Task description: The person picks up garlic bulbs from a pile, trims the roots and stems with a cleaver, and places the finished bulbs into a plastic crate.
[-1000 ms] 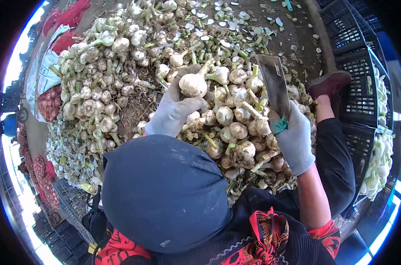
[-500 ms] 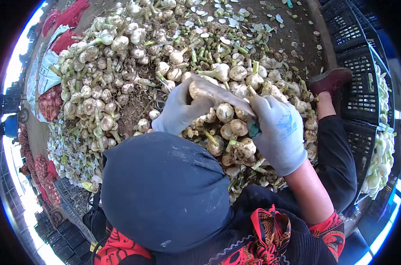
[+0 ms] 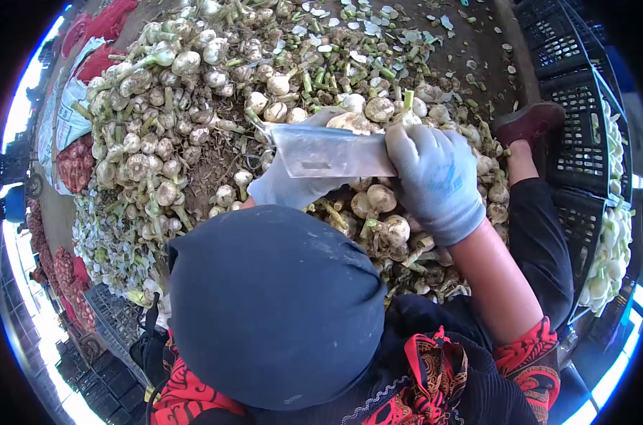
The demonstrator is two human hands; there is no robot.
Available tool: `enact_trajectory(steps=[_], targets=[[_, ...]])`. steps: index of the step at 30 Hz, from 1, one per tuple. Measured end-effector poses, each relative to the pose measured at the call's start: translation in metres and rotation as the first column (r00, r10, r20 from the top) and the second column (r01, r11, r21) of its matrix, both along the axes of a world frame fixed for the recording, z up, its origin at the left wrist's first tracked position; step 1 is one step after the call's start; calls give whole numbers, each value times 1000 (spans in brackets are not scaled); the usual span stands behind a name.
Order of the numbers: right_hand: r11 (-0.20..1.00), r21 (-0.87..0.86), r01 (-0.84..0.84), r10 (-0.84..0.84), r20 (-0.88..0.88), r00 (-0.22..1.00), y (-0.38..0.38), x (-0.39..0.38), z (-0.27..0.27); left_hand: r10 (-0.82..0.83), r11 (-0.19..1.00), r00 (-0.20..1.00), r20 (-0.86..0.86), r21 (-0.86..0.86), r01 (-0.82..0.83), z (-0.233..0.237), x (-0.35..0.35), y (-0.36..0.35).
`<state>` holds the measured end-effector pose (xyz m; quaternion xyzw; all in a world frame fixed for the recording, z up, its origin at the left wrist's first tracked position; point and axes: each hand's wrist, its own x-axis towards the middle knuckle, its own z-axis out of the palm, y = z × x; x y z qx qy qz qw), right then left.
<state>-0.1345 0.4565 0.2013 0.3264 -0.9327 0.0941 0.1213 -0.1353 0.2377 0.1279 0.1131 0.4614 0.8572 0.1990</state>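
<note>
My right hand (image 3: 438, 177), in a pale grey glove, is closed around the handle of a broad-bladed knife (image 3: 335, 152). The blade lies level, its flat face turned up, and reaches left across my other hand. Behind it, my gloved left hand (image 3: 282, 183) is curled around a garlic bulb (image 3: 350, 122); the blade covers most of those fingers and part of the bulb. Below both hands spreads a heap of soil-stained garlic bulbs (image 3: 381, 198), some with cut stems.
More garlic (image 3: 151, 145) is piled at left. Cut stems and peelings (image 3: 350, 57) litter the far ground. Black crates (image 3: 576, 134) stand at right, one holding pale trimmed garlic (image 3: 608, 265). Red net sacks (image 3: 73, 163) lie at far left. A dark head covering (image 3: 275, 304) fills the lower middle.
The knife has swung left and turned, so its flat face now shows over my left hand. My right hand has shifted slightly up and left. The bulb is now more hidden.
</note>
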Motion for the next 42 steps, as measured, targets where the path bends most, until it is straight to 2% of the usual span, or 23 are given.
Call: enact_trajectory(steps=[2, 4, 5, 7, 8, 9, 10, 11, 12, 14, 15, 18, 20, 22, 24, 25, 28, 29, 30, 32, 34, 38, 42], targets=[[999, -33, -40, 38, -65, 997, 10, -7, -2, 75, 997, 988, 132, 20, -78, 10, 0, 8], [997, -62, -55, 48, -100, 994, 24, -10, -9, 19, 935, 980, -199, -343, -88, 18, -8, 14], [996, -70, -57, 48, -130, 990, 29, -10, -8, 2, 910, 973, -229, -404, -97, 23, -8, 18], [988, 62, 138, -135, -47, 990, 54, -14, -25, -45, 849, 959, -280, -517, -112, 59, -8, 33], [959, 31, 282, -283, 96, 954, 84, -21, -40, -21, 841, 975, -222, -530, -103, 76, -2, 33], [913, -52, 405, -403, 39, 914, 117, -17, -54, -26, 816, 976, -215, -568, -104, 75, -5, 31], [884, -141, 445, -447, 15, 894, 126, -6, -35, -8, 788, 977, -214, -603, -126, 72, -11, 28], [883, -130, 451, -458, -33, 888, 140, 2, -30, 10, 791, 997, -79, -610, -57, 65, -15, 29], [875, -131, 467, -469, 17, 883, 141, 14, -16, -18, 739, 998, -52, -674, -22, 51, -20, 28], [840, -96, 533, -530, 59, 846, 141, 30, -4, -132, 313, 972, -197, -938, -147, 36, -32, 39], [815, -126, 566, -558, 95, 825, 140, 34, -5, -167, 286, 983, -77, -958, -26, 38, -38, 41], [762, -172, 625, -594, 200, 779, 141, 43, -11, -266, -42, 960, -83, -994, -97, 21, -52, 44], [765, -147, 627, -582, 257, 771, 144, 45, -14, -280, -161, 958, 58, -987, 13, 20, -65, 41], [770, -154, 620, -568, 279, 775, 144, 44, -12, -264, -248, 964, -43, -962, -111, -6, -64, 28], [756, -168, 632, -571, 301, 764, 143, 41, -13, -253, 81, 966, -42, -996, -22, -30, -61, 12], [748, -173, 640, -561, 349, 751, 143, 42, -13, -216, 284, 975, 48, -952, 110, -36, -57, 7], [775, -197, 601, -522, 337, 783, 146, 43, -18, -125, 258, 992, -22, -966, 11, -32, -52, -13], [763, -202, 614, -517, 380, 767, 139, 41, -11, -127, 125, 990, -66, -991, -50, -40, -52, -27], [759, -228, 610, -504, 388, 772, 137, 41, -13, -177, -32, 984, -6, -999, -11, -45, -53, -43], [755, -281, 592, -473, 393, 789, 131, 37, -16, -232, -161, 951, 206, -972, 172, -50, -52, -58], [780, -227, 583, -470, 401, 786, 131, 33, -21, -293, -146, 938, 184, -978, 147, -48, -43, -41], [788, -166, 593, -478, 441, 759, 129, 31, -22, -310, -407, 898, 311, -897, 170, -67, -38, -2], [792, -162, 589, -473, 447, 759, 130, 35, -28, -279, -334, 916, 290, -923, 190, -75, -37, -5]])
